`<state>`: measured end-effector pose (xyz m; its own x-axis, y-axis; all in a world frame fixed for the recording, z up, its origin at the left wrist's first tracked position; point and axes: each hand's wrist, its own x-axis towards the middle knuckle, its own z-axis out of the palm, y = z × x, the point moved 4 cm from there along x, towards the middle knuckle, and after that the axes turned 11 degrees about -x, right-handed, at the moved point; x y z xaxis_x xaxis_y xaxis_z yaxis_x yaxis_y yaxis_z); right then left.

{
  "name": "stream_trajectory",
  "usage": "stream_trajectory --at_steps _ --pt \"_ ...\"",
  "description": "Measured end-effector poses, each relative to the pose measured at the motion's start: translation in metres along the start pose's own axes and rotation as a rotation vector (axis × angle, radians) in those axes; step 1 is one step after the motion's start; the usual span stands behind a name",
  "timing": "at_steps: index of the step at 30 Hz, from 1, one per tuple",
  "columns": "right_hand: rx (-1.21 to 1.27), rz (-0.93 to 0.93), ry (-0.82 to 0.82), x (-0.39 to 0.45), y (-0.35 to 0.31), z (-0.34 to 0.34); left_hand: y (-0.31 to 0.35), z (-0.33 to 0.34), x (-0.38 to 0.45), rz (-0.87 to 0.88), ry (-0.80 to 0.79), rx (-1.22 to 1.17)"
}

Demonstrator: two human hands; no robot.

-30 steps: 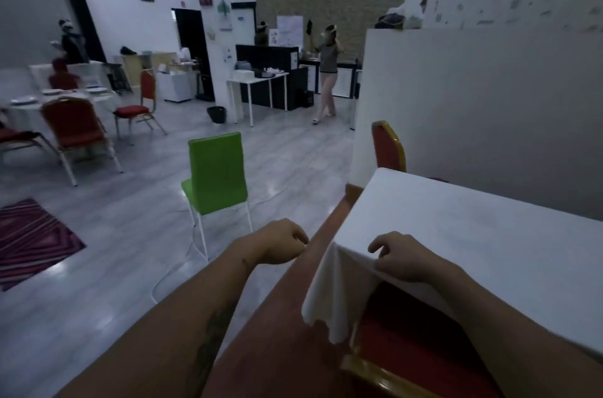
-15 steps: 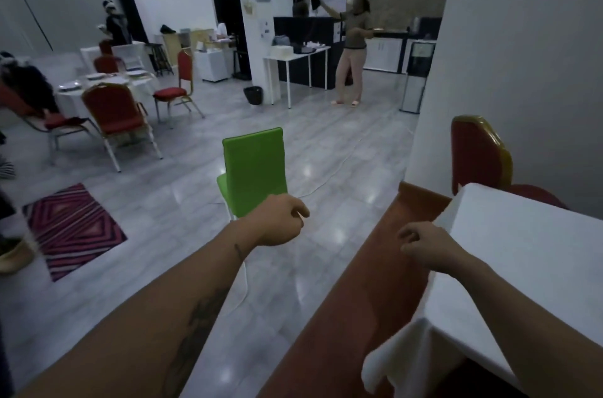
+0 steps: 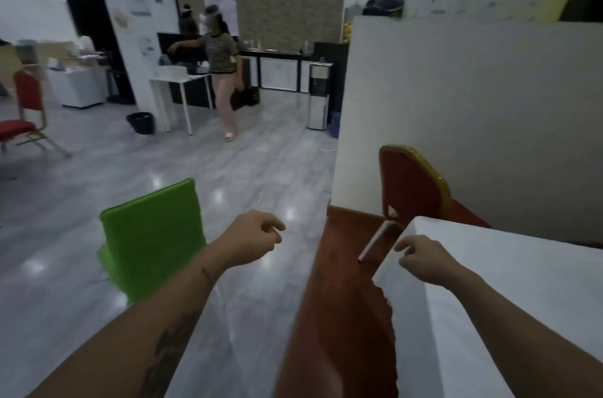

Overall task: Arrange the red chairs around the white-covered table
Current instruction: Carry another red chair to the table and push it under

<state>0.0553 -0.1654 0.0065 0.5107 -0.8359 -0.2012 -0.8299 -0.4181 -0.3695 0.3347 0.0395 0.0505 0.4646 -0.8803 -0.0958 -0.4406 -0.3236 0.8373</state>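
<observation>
The white-covered table (image 3: 509, 293) fills the lower right. A red chair with a gold frame (image 3: 412, 185) stands at its far corner, close to a white partition wall. My right hand (image 3: 424, 259) hovers over the table's near corner with curled fingers and holds nothing. My left hand (image 3: 253, 236) is out in front, loosely closed and empty, above the floor to the right of a green chair (image 3: 153, 234). Another red chair (image 3: 24, 110) stands far off at the left edge.
A raised red-brown floor strip (image 3: 339, 316) runs along the table's left side. The white partition (image 3: 456, 110) blocks the right. A person (image 3: 222, 71) stands by a white desk (image 3: 177, 84) at the back. A black bin (image 3: 141, 123) sits on the grey floor.
My view has swung right and moved forward. My right hand has let go of the tablecloth edge and lifted. The red chair at the far corner is now closer, and the person at the back has turned.
</observation>
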Motion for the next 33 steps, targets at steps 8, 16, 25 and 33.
stream_trajectory --at_steps 8,16,25,33 --pt "0.055 0.241 0.123 0.106 0.069 -0.055 0.051 0.046 0.179 0.110 -0.097 0.001" --pt "0.067 0.327 0.134 0.245 0.129 -0.107 0.122 0.135 0.358 0.108 -0.154 -0.079" --pt "0.110 0.490 0.094 0.329 0.170 -0.106 0.179 0.232 0.497 -0.052 -0.278 -0.162" --pt "0.154 0.620 0.056 0.391 0.180 -0.094 0.180 0.317 0.609 -0.560 -0.201 -0.588"
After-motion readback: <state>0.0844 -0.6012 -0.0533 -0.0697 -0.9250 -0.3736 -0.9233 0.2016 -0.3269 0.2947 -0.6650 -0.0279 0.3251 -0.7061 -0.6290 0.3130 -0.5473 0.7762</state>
